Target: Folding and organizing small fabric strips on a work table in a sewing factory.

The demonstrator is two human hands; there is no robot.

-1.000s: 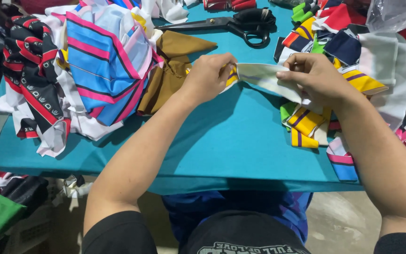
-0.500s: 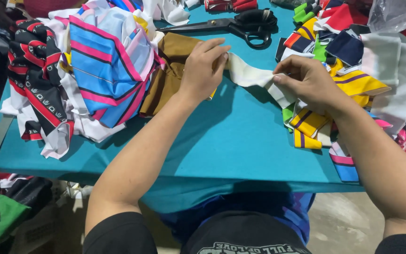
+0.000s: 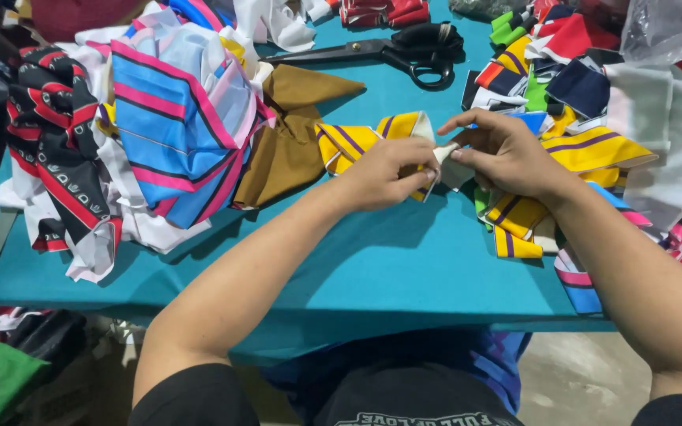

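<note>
We see the left hand and right hand drawn together, both pinching a small white fabric piece between their fingertips; half a second earlier the hands were well apart with that white cloth stretched long between them, so we judge it has been folded or gathered into a compact wad. Beneath the left fingers now lies a yellow scrap with purple stripes, which a second ago was covered by the spread cloth. The white piece sits just above the teal table, at the meeting point of the two hands. To the left of the left hand we find a tan fabric piece, then a heap of blue-and-pink striped cloth. Beyond the hands lie black scissors. To the right of the right hand spreads a pile of mixed coloured scraps. We see no box, bin or tray; only a clear plastic bag at the far right, its contents not discernible.
</note>
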